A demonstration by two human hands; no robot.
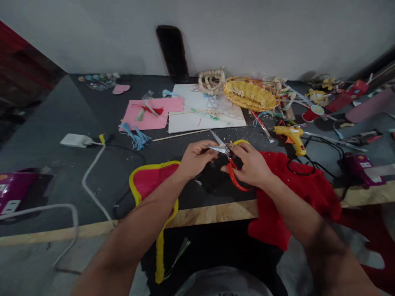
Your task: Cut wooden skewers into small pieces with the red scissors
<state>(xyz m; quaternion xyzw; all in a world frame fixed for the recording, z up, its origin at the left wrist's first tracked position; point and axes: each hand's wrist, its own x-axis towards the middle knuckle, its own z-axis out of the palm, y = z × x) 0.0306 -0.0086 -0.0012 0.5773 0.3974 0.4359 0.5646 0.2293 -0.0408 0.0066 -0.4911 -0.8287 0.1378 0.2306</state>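
In my right hand (253,166) is a pair of scissors (236,180) with red handles, its blades apart and pointing left. Close to the blades, my left hand (195,159) has its fingertips pinched together; whatever they hold is too small to make out. A small tan bit shows near my right thumb and forefinger. Under my left forearm lies a pink-red cloth piece (151,181) with yellow fuzzy trim, which hangs over the table's edge. Red fabric (296,187) lies beneath my right wrist and also droops over the edge.
Behind my hands are a white board (185,123), pink paper (126,117), blue tassels (138,139) and a yellow wicker basket (253,96). A yellow glue gun (291,137) with a black cord lies right. A white charger (75,140) trails its cable left. A phone (173,53) leans on the wall.
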